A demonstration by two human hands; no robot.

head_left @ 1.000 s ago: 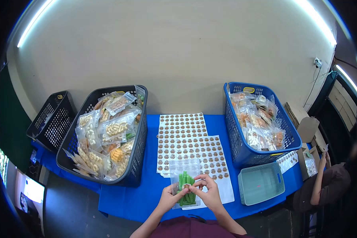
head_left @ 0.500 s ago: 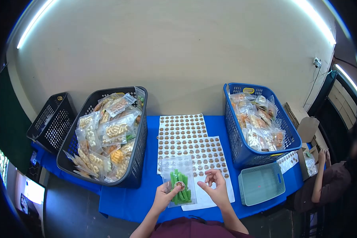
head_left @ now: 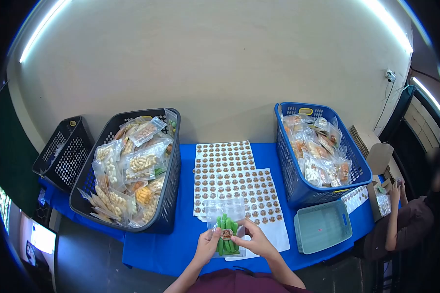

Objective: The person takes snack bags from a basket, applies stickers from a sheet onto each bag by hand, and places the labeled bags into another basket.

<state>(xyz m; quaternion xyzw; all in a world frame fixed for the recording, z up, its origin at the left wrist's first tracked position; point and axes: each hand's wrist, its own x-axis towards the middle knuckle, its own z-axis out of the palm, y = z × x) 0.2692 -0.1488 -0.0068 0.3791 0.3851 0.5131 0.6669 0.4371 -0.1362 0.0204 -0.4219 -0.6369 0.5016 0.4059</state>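
Two half-closed hands: clear bag (head_left: 225, 221) in the left (head_left: 206, 244), right (head_left: 258, 241) against it

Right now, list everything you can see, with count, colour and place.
Held bag: one, clear with green pieces, between the hands
Sticker: one, brown and white, on held bag
Sticker sheets: several, white with brown, table middle and right
Black baskets: two, left
Blue basket: one, right
Filled bags: many, clear, in baskets
Tray: one, pale green, before blue basket
Cloth: blue, over table
Boxes: several, brown, far right
Lights: three, white, upper corners and right
Wall: one, beige, behind
Socket: one, white, right
Curtain: dark green, left
Co-worker: one, dark sleeve, right
Left hand: one, gripping held bag
Right hand: one, touching held bag
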